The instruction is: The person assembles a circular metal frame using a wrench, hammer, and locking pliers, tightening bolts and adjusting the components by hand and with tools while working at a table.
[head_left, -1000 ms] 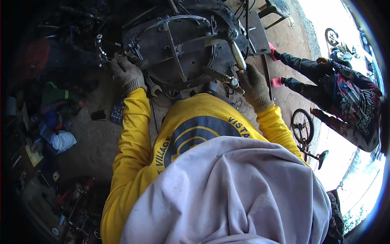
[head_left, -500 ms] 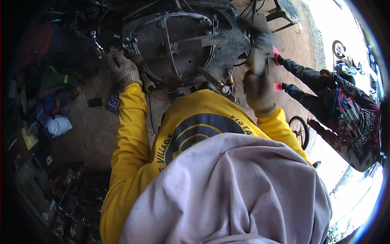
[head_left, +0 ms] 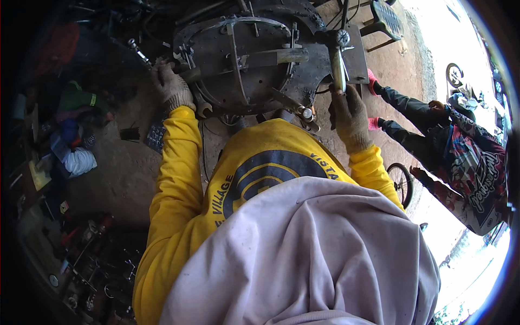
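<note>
My right hand (head_left: 351,116), in a dirty knit work glove, is closed round the pale handle of a hammer (head_left: 339,70). The hammer's dark head with its round face lies over the right side of the metal work. My left hand (head_left: 172,86), gloved too, is closed at the end of a dark round bar (head_left: 190,75) at the left edge of a round dark metal plate (head_left: 216,89). Its fingertips are partly hidden. Curved and straight metal strips (head_left: 233,59) cross the plate. An open-end wrench (head_left: 203,107) sits just below my left wrist.
A chrome socket tool (head_left: 138,51) is beyond my left hand. A flat metal bar with a bolt (head_left: 307,112) sticks out at the plate's near edge. A person (head_left: 460,162) is at the right, near a bicycle wheel (head_left: 400,181). A plastic chair (head_left: 385,21) stands far right.
My right hand and the hammer, blurred with motion before, now show sharply, with the hammer head over the plate's right side. My left hand keeps its place at the bar. The view has shifted slightly.
</note>
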Demonstrator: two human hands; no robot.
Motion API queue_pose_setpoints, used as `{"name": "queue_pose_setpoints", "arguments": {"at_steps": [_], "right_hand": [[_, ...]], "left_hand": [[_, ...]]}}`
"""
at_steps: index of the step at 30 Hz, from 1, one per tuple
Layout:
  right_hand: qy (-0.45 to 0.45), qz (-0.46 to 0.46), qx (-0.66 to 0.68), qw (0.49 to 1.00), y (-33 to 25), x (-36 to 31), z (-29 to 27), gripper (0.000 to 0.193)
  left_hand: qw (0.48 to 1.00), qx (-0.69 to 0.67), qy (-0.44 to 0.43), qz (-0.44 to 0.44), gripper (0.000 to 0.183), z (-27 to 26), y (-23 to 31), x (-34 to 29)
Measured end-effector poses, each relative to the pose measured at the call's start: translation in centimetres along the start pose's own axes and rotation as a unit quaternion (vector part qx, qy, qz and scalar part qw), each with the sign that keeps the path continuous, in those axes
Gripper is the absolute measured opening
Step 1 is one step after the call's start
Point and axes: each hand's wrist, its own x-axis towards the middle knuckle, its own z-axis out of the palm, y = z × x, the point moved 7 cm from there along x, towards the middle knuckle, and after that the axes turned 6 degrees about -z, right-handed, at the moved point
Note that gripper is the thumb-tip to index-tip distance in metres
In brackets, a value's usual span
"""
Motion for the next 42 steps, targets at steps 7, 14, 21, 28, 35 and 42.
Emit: {"name": "queue_pose_setpoints", "arguments": {"at_steps": [7, 14, 21, 28, 35, 42], "right_hand": [[-0.024, -0.316, -0.260, 0.912, -5.8, 11.6, -0.9, 0.030], [-0.098, -0.446, -0.431, 0.778, -8.9, 20.1, 3.8, 0.040], [-0.215, -0.424, -0.449, 0.756, -8.5, 21.3, 8.2, 0.040], [-0.246, -0.386, -0.379, 0.804, -8.1, 21.1, 8.5, 0.039], [-0.091, -0.353, -0.285, 0.887, -8.3, 20.1, 4.5, 0.040], [-0.101, -0.592, -0.202, 0.774, -18.2, 6.8, 0.0, 0.049]], "left_hand": [[0.986, 0.070, -0.019, 0.151, 0.028, -1.5, 0.1, 1.8], [0.976, 0.125, -0.046, 0.174, 0.042, -4.9, 7.2, -3.7], [0.979, 0.105, -0.155, 0.074, 0.049, -6.9, 9.0, -9.6], [0.962, 0.124, -0.238, 0.046, 0.051, -7.6, 9.0, -11.5], [0.963, 0.119, -0.243, -0.010, 0.053, -6.7, 9.1, -13.1], [0.922, 0.121, -0.342, 0.132, 0.054, -0.4, 12.9, -14.8]]}}
